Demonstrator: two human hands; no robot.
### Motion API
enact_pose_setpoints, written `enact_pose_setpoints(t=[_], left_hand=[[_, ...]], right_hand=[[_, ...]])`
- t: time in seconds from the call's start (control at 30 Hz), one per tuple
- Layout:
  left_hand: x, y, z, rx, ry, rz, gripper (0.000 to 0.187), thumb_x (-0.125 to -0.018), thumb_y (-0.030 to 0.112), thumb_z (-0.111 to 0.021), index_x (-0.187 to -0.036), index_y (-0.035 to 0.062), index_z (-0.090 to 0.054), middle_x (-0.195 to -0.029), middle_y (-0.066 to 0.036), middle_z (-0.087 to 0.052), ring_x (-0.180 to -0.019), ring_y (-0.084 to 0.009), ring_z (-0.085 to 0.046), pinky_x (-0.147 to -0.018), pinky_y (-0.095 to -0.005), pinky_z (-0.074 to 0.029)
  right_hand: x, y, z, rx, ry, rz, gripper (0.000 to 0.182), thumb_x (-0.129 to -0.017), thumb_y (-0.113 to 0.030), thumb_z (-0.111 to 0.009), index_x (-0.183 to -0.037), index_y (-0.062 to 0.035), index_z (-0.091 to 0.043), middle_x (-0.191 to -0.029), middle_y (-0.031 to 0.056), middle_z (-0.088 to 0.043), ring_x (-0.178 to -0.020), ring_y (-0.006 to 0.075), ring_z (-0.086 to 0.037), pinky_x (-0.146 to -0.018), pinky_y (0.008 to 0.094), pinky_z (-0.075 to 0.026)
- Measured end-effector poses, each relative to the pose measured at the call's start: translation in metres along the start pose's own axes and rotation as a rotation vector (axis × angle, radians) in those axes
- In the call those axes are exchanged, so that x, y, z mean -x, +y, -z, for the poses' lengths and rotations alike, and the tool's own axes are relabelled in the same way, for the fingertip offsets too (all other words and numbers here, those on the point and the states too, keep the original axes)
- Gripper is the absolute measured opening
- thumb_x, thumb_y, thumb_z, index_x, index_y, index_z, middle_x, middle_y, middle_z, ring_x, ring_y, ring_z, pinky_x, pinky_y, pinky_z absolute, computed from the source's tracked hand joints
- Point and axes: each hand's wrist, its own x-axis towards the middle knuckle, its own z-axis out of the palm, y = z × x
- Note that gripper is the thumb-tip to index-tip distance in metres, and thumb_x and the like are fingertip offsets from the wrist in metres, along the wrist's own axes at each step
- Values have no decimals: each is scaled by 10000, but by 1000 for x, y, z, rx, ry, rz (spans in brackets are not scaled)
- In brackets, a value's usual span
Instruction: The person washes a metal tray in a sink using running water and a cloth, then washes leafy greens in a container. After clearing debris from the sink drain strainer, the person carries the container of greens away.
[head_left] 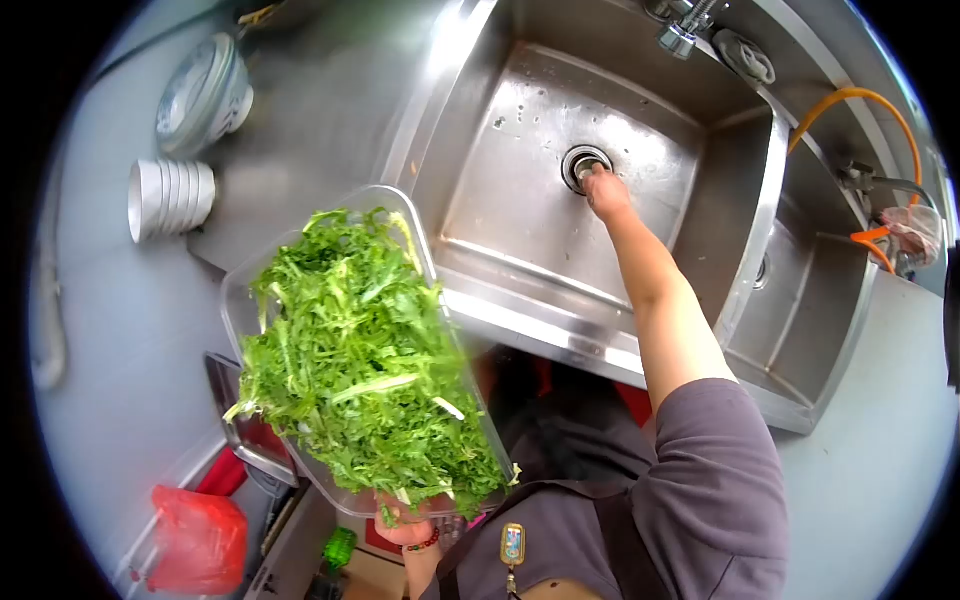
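Note:
My left hand [402, 528] grips the near end of a clear plastic tub [413, 225], which is tilted beside the sink. Loose leafy greens [365, 350] are heaped in the tub, some hanging over its rim. With my right arm stretched into the large steel sink [530, 215], my right hand [607, 195] is at the drain. Its fingers are pinched on the drain strainer [586, 168], though the fingertips are partly hidden. Scraps and water drops lie on the sink floor.
A smaller basin [790, 300] adjoins on the right, with an orange hose [860, 95] behind. A faucet [680, 38] overhangs the back. Stacked white bowls [172, 198] and patterned bowls [205, 95] stand left. A red plastic bag [197, 540] is low left.

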Motion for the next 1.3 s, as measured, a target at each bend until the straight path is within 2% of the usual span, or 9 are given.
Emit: enact_pose_setpoints(t=[0.23, 0.33, 0.43, 0.5, 0.57, 0.63, 0.8, 1.2, 1.3], left_hand=[[-38, 33, -30, 318, -143, 207, 350, -876, 148, -477, -1223, 122, -445, -876, -71, -534, -861, -220, -524, -870, -439, -416], [-48, 37, -104, -144, 311, 172, 459, -797, 67, -528, -1230, 133, -387, -924, -57, -485, -777, -168, -469, -741, -332, -420], [-41, 57, -86, -76, 12, 239, 533, -748, 11, -525, -1239, 131, -358, -993, -58, -456, -773, -145, -450, -643, -275, -397], [-82, 66, -112, -73, -132, 276, 590, -776, 100, -562, -1310, 144, -313, -1068, -91, -477, -967, -227, -477, -890, -408, -412], [-98, 67, -128, -56, -130, 302, 534, -752, -1, -530, -1239, 143, -364, -1006, -67, -461, -771, -140, -451, -629, -248, -393], [-109, 66, -125, -11, -220, 346, 509, -774, 18, -519, -1242, 141, -361, -1036, -69, -474, -796, -152, -478, -663, -269, -426], [-133, 64, -140, -128, -257, 384, 404, -787, 121, -589, -1160, 108, -435, -921, -39, -500, -862, -190, -498, -878, -352, -423], [-198, 13, -139, 30, -276, 438, 480, -787, -48, -432, -1233, 126, -395, -1150, -121, -516, -996, -233, -520, -840, -360, -426], [-204, 7, -138, 52, -254, 449, 522, -762, -86, -395, -1240, 124, -389, -1171, -130, -507, -1020, -240, -513, -854, -363, -423]], right_hand=[[13, -58, 7, 198, -336, 235, 165, -752, -94, -532, -858, -63, -654, -1096, 164, -551, -1069, 307, -494, -851, 399, -462], [49, -61, 43, -42, -145, 137, 249, -803, -156, -501, -1003, -159, -650, -1200, 134, -520, -1154, 290, -458, -909, 391, -435], [90, -76, 168, -311, 61, -227, 161, -814, -228, -591, -943, -138, -623, -984, 114, -621, -858, 292, -612, -735, 383, -488], [58, -76, 264, -381, 410, -171, 155, -797, -204, -641, -899, -97, -595, -899, 91, -643, -712, 298, -625, -664, 403, -491], [50, -80, 333, -459, 735, -37, 206, -756, -140, -668, -945, -91, -602, -1004, 102, -622, -846, 288, -610, -735, 388, -486], [42, -92, 393, 61, 1135, 258, 310, -733, -99, -668, -1033, -91, -594, -1109, 103, -580, -998, 288, -556, -823, 375, -463], [19, -106, 449, 443, 683, 303, 388, -825, -166, -550, -1205, -100, -507, -1249, 66, -499, -1190, 232, -440, -986, 368, -358], [44, -101, 412, 504, 723, 317, 353, -801, -224, -619, -1125, -95, -563, -1208, 81, -532, -1176, 239, -448, -971, 381, -363], [82, -122, 400, -65, 861, 147, 259, -751, -143, -702, -962, -50, -584, -908, 71, -627, -789, 193, -618, -699, 289, -485]])
